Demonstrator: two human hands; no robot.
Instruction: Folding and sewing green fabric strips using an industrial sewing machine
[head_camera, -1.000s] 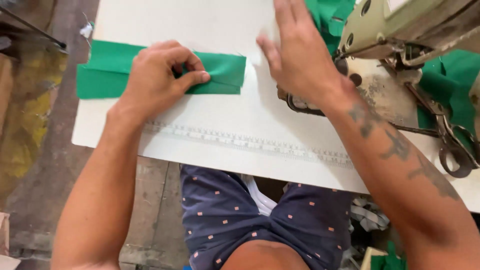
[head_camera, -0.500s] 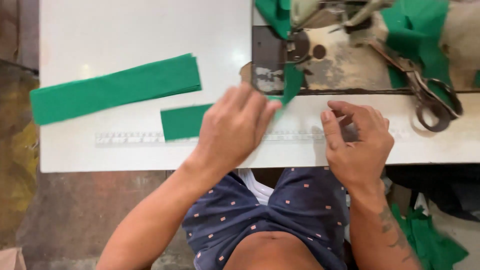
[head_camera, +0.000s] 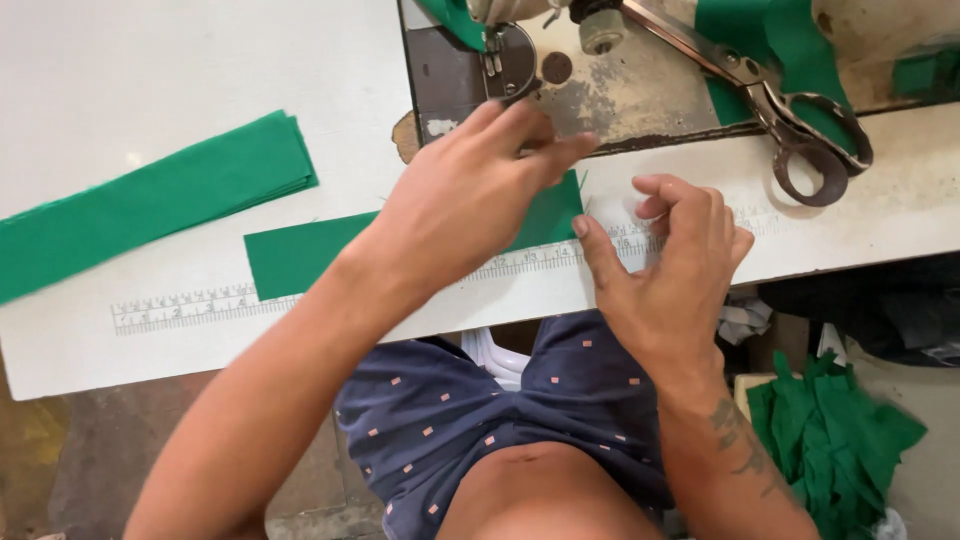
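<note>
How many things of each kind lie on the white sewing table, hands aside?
Green fabric strips, flat on the white table: 2, the long stack and the strip under the left hand
Metal scissors: 1
Printed ruler strip: 1
Total: 4

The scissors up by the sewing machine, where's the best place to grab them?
Probably by the two ring handles. The scissors lie flat with the loops pointing toward the right-hand table edge and the blades running up-left under the machine. Coming from the right, beside the right hand, fingers meet the loops first and stay away from the blades.
</note>
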